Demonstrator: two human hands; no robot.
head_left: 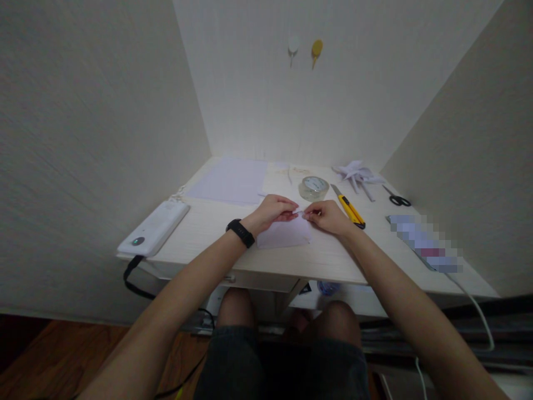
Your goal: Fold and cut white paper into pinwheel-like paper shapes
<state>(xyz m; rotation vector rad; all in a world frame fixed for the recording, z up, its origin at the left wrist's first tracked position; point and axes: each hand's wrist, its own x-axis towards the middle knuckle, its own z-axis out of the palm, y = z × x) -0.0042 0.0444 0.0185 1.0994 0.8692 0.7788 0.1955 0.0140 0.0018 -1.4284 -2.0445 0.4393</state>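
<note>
White paper (284, 233) pinched on desk (208, 222).
Held at top edge by left hand (272, 212) and right hand (328, 216), fingertips closed, just in front of tape roll (313, 188).

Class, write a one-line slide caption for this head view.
Both hands pinch a small white paper beside a tape roll.

Home craft nook: small desk (208, 222) (tape (313, 188), scissors (397, 198)) between walls.

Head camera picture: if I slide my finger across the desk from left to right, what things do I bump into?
White box → black wristband → left hand → right hand → yellow knife → black scissors
</note>
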